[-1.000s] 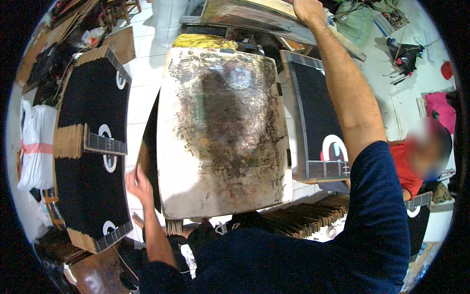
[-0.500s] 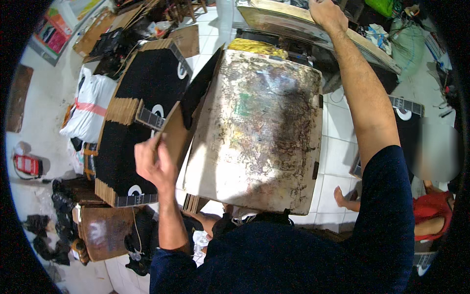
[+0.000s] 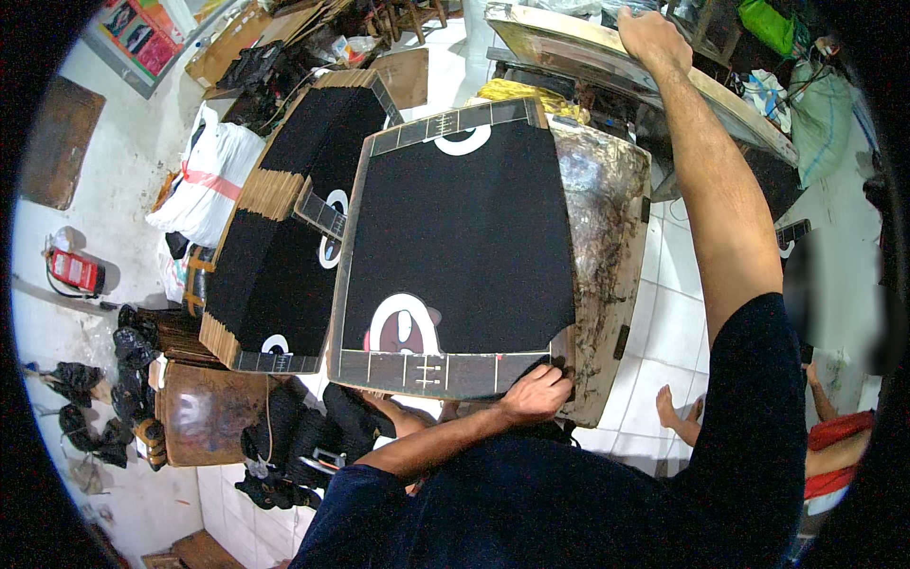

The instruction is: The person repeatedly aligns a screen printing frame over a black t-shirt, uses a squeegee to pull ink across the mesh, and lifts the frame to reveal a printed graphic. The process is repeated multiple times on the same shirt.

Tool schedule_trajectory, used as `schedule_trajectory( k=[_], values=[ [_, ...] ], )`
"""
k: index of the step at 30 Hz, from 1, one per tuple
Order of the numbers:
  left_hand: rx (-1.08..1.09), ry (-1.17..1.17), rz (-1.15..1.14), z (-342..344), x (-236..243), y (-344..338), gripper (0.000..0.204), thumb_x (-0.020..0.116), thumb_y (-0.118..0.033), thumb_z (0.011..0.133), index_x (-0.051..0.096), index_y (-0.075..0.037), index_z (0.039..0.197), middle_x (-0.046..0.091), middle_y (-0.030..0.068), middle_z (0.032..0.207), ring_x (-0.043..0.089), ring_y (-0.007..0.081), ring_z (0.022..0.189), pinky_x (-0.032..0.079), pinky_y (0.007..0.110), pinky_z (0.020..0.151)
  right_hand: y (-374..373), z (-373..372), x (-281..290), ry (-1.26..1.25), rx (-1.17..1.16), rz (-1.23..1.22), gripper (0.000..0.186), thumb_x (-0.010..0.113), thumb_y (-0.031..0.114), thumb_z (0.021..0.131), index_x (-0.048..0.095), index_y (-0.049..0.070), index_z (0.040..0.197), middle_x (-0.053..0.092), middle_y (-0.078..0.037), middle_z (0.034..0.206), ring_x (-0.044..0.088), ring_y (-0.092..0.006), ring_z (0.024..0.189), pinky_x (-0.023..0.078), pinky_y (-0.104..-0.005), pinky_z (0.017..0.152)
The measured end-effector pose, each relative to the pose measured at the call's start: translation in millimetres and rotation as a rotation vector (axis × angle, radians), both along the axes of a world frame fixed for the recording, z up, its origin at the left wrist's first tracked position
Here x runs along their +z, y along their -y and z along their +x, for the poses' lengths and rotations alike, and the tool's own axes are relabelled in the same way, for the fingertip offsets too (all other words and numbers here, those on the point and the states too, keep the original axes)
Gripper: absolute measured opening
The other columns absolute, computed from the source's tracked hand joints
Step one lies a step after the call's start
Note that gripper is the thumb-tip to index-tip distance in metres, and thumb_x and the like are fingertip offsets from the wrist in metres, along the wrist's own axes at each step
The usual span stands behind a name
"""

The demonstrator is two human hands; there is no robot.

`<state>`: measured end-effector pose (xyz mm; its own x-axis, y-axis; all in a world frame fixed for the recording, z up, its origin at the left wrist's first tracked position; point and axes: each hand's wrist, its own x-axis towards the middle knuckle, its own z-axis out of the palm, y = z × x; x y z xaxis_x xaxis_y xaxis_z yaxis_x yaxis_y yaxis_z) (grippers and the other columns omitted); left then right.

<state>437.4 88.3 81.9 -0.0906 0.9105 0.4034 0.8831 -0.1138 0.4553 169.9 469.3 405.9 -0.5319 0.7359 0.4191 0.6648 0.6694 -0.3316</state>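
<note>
A cloth-covered board [image 3: 464, 228], black with white eye shapes and dark grey bands along its edges, lies over the left part of a paint-stained tabletop [image 3: 607, 237]. My left hand [image 3: 537, 394] is closed at the board's near right corner, its fingers curled over the edge. Out at the far right, my right hand [image 3: 656, 40] is closed around the rim of a wooden-framed screen [image 3: 569, 47], which is tilted up beyond the table. The right fingertips are partly hidden.
Left of the table stands a row of similar black boards [image 3: 294, 190], stacked close together. Behind the table lies a yellow bundle [image 3: 531, 97]. A person's bare foot [image 3: 671, 408] is on the tiled floor to the right. A fire extinguisher [image 3: 76, 272] hangs on the left wall.
The board, tilted up on its edge at left before, now lies across the tabletop. My left hand has moved right and nearer to its corner; my right hand stays on the screen frame.
</note>
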Motion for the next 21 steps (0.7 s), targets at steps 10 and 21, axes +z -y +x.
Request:
schedule_trajectory(
  k=[10,21],
  values=[
    [1.536,-0.078,-0.147,-213,-69,208,0.056,0.073,-0.041,0.09,0.065,0.001,0.126,0.066,0.0233,0.12,0.061,0.0446,0.11,0.047,0.055,0.098,-12,-9,-6,0.094,-0.067,-0.056,0.061,0.04,0.06,0.098,0.066,0.025,0.14,0.065,-0.016,0.14,0.06,-0.0364,0.131,0.045,-0.0506,0.11],
    [1.549,1.073,0.115,-246,-81,347,0.05,0.052,-0.037,0.11,0.059,-0.003,0.074,0.045,-0.0056,0.066,0.035,0.0088,0.062,0.029,0.034,0.056,-17,-18,14,0.097,-0.105,-0.015,0.074,0.042,0.064,0.093,0.065,0.01,0.139,0.06,-0.022,0.145,0.057,-0.0375,0.135,0.043,-0.05,0.113]
  ],
)
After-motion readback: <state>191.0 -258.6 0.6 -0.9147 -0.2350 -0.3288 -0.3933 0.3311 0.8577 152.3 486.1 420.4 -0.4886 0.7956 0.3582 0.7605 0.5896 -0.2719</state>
